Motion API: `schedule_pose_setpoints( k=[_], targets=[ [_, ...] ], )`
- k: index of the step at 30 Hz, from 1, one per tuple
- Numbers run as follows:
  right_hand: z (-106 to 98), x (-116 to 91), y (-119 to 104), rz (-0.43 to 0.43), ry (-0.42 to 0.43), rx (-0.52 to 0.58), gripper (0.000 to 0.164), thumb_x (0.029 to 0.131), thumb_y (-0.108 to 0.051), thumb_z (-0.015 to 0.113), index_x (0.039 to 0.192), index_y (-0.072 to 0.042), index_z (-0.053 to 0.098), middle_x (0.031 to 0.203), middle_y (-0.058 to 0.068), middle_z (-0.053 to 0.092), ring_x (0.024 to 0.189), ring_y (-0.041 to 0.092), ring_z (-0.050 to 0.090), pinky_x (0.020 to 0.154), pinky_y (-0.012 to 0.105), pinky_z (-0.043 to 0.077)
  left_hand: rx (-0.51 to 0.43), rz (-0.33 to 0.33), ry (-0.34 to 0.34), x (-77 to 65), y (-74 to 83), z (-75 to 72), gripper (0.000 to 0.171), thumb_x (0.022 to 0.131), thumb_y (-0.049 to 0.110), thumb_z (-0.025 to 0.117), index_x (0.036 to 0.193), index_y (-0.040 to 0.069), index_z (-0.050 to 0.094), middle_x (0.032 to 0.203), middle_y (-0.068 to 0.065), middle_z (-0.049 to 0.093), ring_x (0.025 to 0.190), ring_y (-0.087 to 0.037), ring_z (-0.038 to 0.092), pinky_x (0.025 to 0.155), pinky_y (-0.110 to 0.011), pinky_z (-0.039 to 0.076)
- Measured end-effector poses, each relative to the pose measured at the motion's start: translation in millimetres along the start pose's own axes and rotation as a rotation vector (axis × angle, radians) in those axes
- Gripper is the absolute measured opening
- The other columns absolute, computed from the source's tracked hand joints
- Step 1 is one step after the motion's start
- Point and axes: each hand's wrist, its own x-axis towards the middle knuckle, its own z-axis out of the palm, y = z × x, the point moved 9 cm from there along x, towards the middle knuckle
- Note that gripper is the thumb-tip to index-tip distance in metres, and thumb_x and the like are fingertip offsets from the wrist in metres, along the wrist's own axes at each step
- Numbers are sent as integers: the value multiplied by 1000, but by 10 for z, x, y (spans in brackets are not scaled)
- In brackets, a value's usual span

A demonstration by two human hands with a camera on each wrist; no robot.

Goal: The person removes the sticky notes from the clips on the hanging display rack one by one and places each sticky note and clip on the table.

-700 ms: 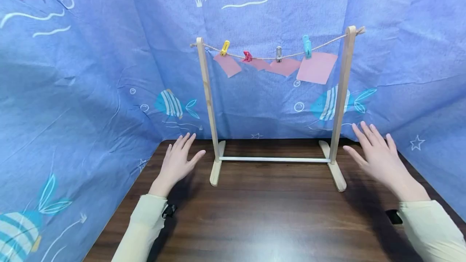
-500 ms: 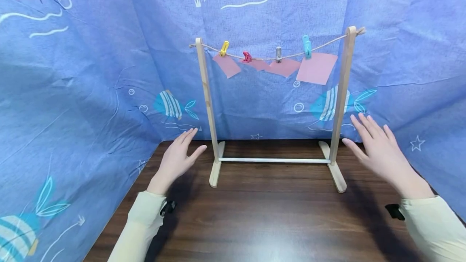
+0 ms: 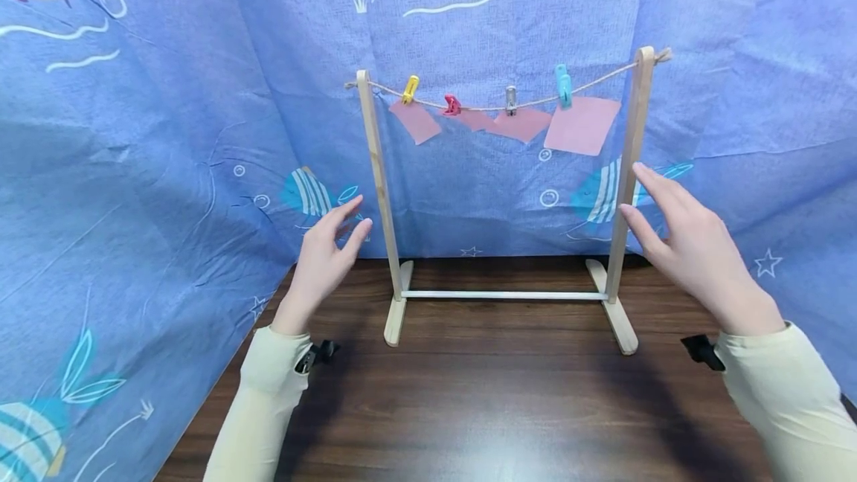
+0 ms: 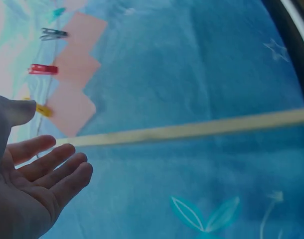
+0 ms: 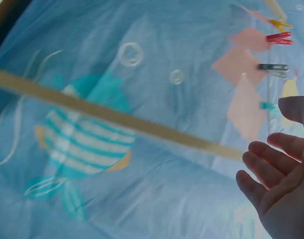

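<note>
A small wooden drying rack (image 3: 378, 173) stands on the table, a string (image 3: 478, 108) tied between its two posts. Four would be several pink paper pieces (image 3: 582, 126), which hang from it under a yellow clip (image 3: 411, 90), a red clip (image 3: 451, 105), a grey clip (image 3: 511, 100) and a light blue clip (image 3: 564, 86). Raised just left of the left post, my left hand (image 3: 320, 262) holds nothing, its fingers relaxed and thumb apart. My right hand (image 3: 699, 255) is likewise free of any object; its fingertips overlap the right post in the head view.
The dark wooden table (image 3: 469, 393) lies under the rack. A blue cloth (image 3: 201, 169) printed with fish surrounds it at the back and sides. A white rod (image 3: 502, 294) joins the rack's feet low down.
Both hands have risen from low beside the rack's feet, the right one also moving inward to its post. Their fingers have drawn closer together. The rack, clips and papers stay in place.
</note>
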Motion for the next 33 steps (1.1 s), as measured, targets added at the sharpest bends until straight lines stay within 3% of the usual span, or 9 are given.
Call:
schedule_pose_setpoints(
  k=[4, 6, 8, 13, 17, 21, 27, 30, 33],
  targets=[
    [-23, 210, -252, -98, 99, 19, 53, 97, -14, 66, 148, -10, 51, 145, 15, 55, 102, 34, 65, 76, 42, 53, -68, -23, 38, 100, 66, -15, 45, 102, 27, 62, 142, 7, 57, 139, -12, 60, 127, -27, 58, 99, -45, 52],
    [-15, 322, -374, -147, 142, 39, 50, 97, -12, 66, 145, -6, 54, 140, 17, 58, 80, 29, 62, 64, 32, 45, -82, -34, 45, 144, 112, -6, 45, 103, 29, 61, 142, 7, 57, 140, -11, 59, 128, -25, 57, 100, -43, 52],
    [-1, 438, -476, -184, 180, 66, 47, 96, -10, 66, 142, -3, 57, 136, 18, 61, 74, 27, 59, 63, 29, 42, -108, -42, 49, 201, 159, 14, 46, 103, 30, 60, 142, 6, 56, 140, -13, 59, 128, -26, 57, 100, -43, 51],
    [40, 751, -724, -238, 215, 130, 45, 96, -8, 66, 140, -2, 58, 133, 18, 63, 116, 36, 63, 96, 49, 51, -219, -89, 43, 377, 238, 90, 49, 103, 35, 60, 143, 8, 55, 141, -10, 59, 128, -23, 57, 102, -43, 50],
    [94, 988, -946, -296, 217, 155, 43, 99, -9, 63, 141, -2, 57, 135, 16, 63, 123, 34, 60, 104, 48, 47, -323, -145, 34, 509, 234, 164, 51, 102, 36, 60, 146, 11, 53, 144, -7, 56, 132, -18, 54, 107, -43, 45],
    [167, 1183, -1095, -312, 218, 194, 41, 100, -11, 62, 140, -2, 58, 133, 15, 64, 114, 30, 63, 101, 43, 49, -405, -167, 27, 635, 241, 275, 52, 103, 33, 60, 148, 9, 49, 147, -10, 53, 135, -19, 51, 110, -40, 42],
    [236, 1399, -1254, -292, 230, 255, 40, 100, -15, 63, 138, -3, 60, 131, 14, 66, 122, 27, 61, 105, 40, 47, -430, -195, -5, 796, 264, 511, 61, 102, 33, 61, 152, 5, 41, 152, -16, 46, 137, -25, 49, 109, -41, 44],
    [261, 1510, -1334, -256, 211, 289, 39, 100, -17, 62, 138, -5, 62, 132, 9, 66, 107, 24, 66, 89, 35, 52, -467, -235, 7, 857, 230, 602, 65, 101, 33, 62, 155, 6, 37, 156, -14, 41, 140, -27, 45, 110, -43, 43],
    [302, 1638, -1430, -233, 169, 305, 39, 101, -19, 61, 138, -7, 62, 133, 7, 65, 108, 20, 65, 87, 30, 51, -541, -285, 34, 909, 195, 669, 69, 101, 33, 63, 157, 8, 32, 159, -12, 35, 143, -29, 40, 112, -41, 40]
  ],
)
